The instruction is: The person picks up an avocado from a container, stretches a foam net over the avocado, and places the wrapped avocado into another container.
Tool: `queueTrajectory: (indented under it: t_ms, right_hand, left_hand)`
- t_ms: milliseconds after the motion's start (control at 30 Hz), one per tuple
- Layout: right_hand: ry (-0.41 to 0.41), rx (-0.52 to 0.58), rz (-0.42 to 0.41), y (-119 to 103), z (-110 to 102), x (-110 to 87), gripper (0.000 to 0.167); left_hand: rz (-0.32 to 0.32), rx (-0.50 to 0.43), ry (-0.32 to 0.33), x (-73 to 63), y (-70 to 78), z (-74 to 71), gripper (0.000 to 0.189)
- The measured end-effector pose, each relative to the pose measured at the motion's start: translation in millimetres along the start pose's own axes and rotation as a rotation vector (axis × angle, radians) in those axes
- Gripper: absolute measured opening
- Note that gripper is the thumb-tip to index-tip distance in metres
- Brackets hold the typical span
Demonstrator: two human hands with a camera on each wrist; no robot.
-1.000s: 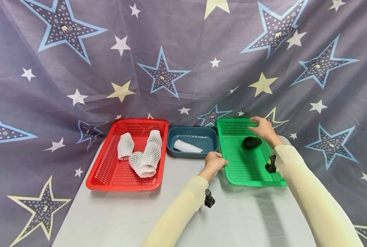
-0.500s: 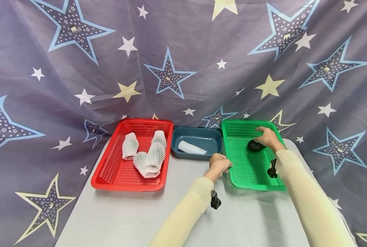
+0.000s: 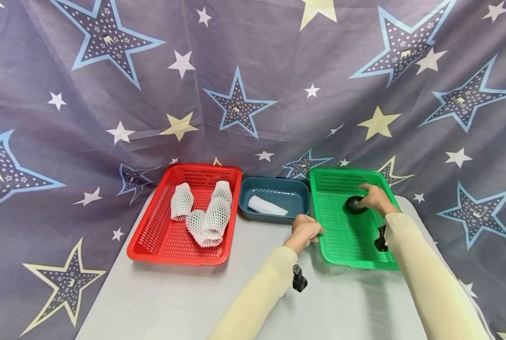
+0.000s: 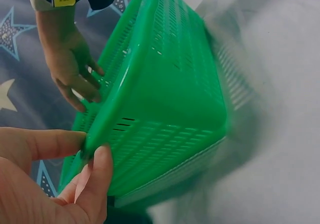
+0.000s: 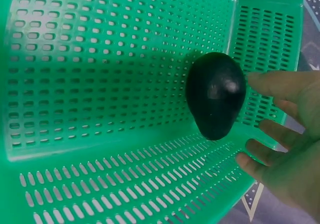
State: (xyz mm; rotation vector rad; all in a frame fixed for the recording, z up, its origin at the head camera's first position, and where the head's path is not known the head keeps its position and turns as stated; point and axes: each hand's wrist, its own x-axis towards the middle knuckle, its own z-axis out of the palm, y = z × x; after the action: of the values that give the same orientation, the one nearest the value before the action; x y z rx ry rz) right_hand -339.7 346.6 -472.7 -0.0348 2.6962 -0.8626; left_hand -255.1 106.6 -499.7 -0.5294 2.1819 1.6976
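Observation:
My left hand [image 3: 305, 230] pinches the near-left rim of the green basket [image 3: 335, 243]; the left wrist view shows thumb and fingers on either side of that rim. Inside the basket lies a dark, glossy, pear-shaped avocado [image 5: 215, 96], toward the right side. Over it is my right hand [image 3: 376, 197], reaching in from the right. In the right wrist view one extended fingertip [image 5: 255, 79] meets the avocado's edge, while the other fingers are spread and loosely bent beside it. The head view has part of the avocado hidden behind the hand.
A red basket [image 3: 150, 257] at the left holds several white foam net sleeves [image 3: 216, 215]. Between the baskets stands a dark blue dish [image 3: 274, 185] with one white foam net sleeve [image 3: 266, 206] in it. A star-patterned curtain hangs right behind.
My right hand has come down from above the basket to the avocado and now touches it. The left hand keeps its grip on the rim. The head view has shifted slightly.

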Motion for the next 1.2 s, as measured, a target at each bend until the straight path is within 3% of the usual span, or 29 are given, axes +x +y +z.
queueTrajectory:
  t_ms: [400, 967, 1200]
  right_hand:
    - [-0.127, -0.075, 0.033, 6.9, 3.4, 8.4, 0.076]
    - [-0.078, -0.271, -0.009, 2.2, 12.8, 18.9, 0.061]
    - [-0.082, -0.287, 0.014, 0.6, 14.8, 18.2, 0.059]
  left_hand:
    - [-0.034, -0.002, -0.044, -1.3, 4.3, -1.4, 0.028]
    - [-0.041, -0.057, -0.045, -0.5, 1.5, -2.5, 0.023]
    - [-0.043, -0.066, -0.052, 0.9, 0.7, -2.2, 0.025]
